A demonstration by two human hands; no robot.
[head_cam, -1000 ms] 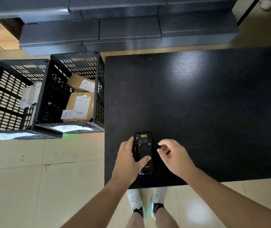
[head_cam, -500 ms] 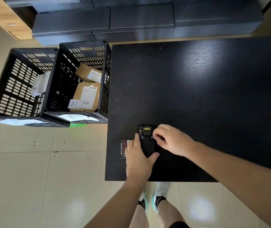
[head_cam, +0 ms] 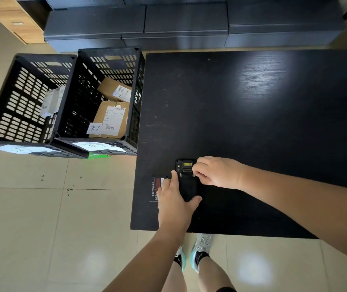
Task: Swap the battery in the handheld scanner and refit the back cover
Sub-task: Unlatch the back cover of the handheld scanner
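scanner (head_cam: 187, 182) between hands, battery (head_cam: 157, 187) beside, perhaps touching

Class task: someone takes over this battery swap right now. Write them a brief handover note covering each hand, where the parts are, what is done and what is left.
Left hand: lies along the scanner's left side, steadying it, thumb at its near end.
Right hand: fingertips pinching at the scanner's upper right edge; what they grip is too small to tell.
Scanner: face down near the front-left corner of the black table.
A labelled battery lies flat just left of it, partly under the left hand.
Done: cannot tell whether the swap has happened or which battery this is.
Left: confirm the fresh battery is in and the cover is locked.
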